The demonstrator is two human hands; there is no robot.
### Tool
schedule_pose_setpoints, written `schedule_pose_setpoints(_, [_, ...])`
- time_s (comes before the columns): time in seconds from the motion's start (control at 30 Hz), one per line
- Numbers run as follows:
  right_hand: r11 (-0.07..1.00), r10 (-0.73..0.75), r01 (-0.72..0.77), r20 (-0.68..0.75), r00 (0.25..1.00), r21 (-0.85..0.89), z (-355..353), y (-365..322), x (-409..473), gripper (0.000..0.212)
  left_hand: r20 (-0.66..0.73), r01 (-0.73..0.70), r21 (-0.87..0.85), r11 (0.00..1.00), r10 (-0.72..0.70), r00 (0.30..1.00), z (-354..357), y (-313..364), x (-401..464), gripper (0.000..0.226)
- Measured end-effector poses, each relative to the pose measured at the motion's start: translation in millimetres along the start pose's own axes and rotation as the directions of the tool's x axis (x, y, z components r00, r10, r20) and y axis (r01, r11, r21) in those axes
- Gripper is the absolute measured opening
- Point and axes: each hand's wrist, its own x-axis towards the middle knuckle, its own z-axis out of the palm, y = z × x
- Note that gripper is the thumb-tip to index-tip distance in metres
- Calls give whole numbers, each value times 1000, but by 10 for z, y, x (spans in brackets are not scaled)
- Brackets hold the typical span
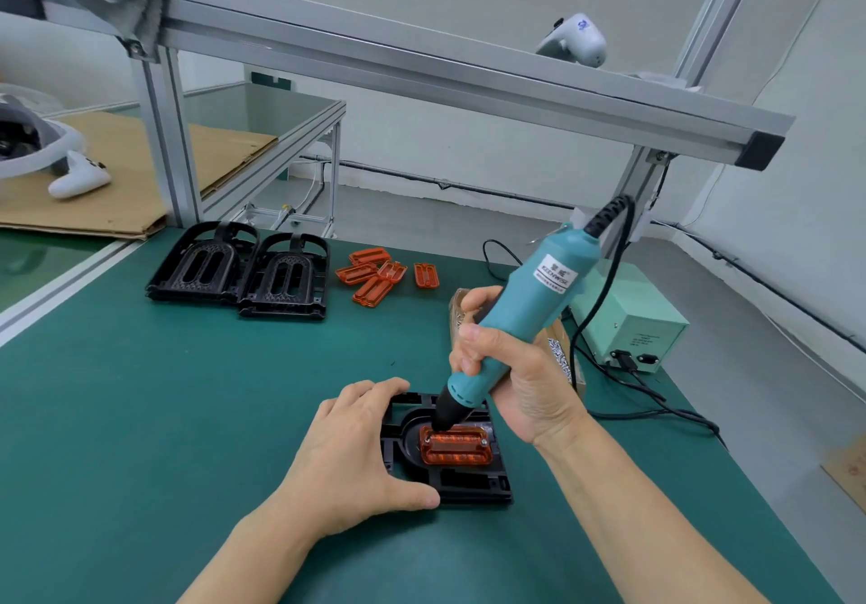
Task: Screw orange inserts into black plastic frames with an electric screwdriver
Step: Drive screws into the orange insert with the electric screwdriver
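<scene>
While the right hand [508,359] wraps its fingers around the teal electric screwdriver [525,317], label reading "KEENWISE", the tip meets the upper left corner of an orange insert [455,445] seated in a black frame [468,481]. Left hand [356,453]: fingers spread, pressing the frame's left edge, thumb at its near edge. Beyond the frame: two stacks of black frames [239,270], loose orange inserts [382,273] beside them. Right of the frame: pale green power box [632,317], its writing unreadable. Bare green mat [140,416] lies left of the frame.
</scene>
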Motion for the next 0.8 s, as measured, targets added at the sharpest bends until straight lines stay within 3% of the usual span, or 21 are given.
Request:
schedule_pose_setpoints(0.17, [1000, -8, 9, 27, 1000, -29, 53, -17, 14, 19, 10, 3, 10, 1000, -3, 1000, -18, 6, 29, 112])
schedule_pose_setpoints(0.4, [994, -86, 96, -177, 980, 49, -3, -241, 44, 23, 3, -17, 45, 999, 17, 1000, -2, 18, 15, 110])
schedule_pose_setpoints(0.53, [988, -157, 150, -274, 949, -49, -171, -572, 87, 17, 4, -13, 36, 999, 13, 1000, 0, 0, 0, 109])
schedule_pose_setpoints(0.67, [970, -153, 31, -505, 850, -241, -426, -626, -9, 19, -6, -15, 12, 1000, 15, 1000, 1, -6, -9, 108])
schedule_pose_setpoints(0.8, [918, -69, -227, -695, 716, -325, -811, -685, -212, 22, -15, -22, 9, 1000, 22, 1000, -6, -7, -23, 107])
